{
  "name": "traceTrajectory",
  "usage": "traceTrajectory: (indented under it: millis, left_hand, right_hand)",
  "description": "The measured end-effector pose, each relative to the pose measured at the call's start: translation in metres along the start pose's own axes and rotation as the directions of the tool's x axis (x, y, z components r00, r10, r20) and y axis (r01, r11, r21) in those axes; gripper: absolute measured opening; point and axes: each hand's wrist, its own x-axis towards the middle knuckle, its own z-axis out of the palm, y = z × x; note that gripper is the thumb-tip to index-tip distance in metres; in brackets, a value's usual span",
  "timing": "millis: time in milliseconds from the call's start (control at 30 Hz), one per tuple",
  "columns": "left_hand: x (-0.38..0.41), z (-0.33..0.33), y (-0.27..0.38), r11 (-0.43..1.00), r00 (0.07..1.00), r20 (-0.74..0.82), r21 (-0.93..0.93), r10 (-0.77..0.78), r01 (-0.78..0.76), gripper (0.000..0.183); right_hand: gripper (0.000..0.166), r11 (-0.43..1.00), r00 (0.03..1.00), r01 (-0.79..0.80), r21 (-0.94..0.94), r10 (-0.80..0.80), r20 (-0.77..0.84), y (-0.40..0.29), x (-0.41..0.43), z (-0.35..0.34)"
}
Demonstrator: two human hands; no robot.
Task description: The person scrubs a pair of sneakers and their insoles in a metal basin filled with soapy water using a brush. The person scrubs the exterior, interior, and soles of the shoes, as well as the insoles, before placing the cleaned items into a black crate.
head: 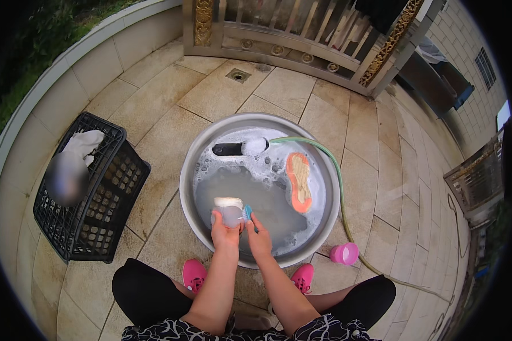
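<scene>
Over the near part of a round metal basin (259,261) of soapy water, my left hand (226,232) holds a pale shoe (229,209) with a white sole edge. My right hand (259,238) grips a small blue scrubbing brush (248,212), its white bristles against the shoe's right side. An orange and tan shoe sole (299,182) faces up in the suds at the right of the basin. Toward the far side floats a dark, elongated item (228,149), partly under foam; it may be another shoe. A green hose (307,140) reaches over the rim into the foam.
A black plastic crate (111,204) stands at the left with a white cloth (83,143) and a blurred item on it. A pink cup (344,254) stands right of the basin, beside the hose. A metal gate (298,47) and floor drain (238,76) lie beyond.
</scene>
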Motion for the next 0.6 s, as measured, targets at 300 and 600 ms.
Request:
traceTrajectory:
  millis: [300, 600]
  left_hand:
    - [0.005, 0.001, 0.017, 1.000, 0.996, -0.094, 0.021, -0.008, 0.010, 0.047]
    - [0.009, -0.002, 0.017, 1.000, 0.992, -0.126, -0.013, -0.017, 0.015, 0.048]
  right_hand:
    - [0.035, 0.985, 0.974, -0.164, 0.052, 0.154, 0.164, -0.009, 0.017, 0.007]
    - [0.037, 0.998, 0.996, -0.008, -0.063, 0.014, 0.091, -0.007, 0.009, 0.000]
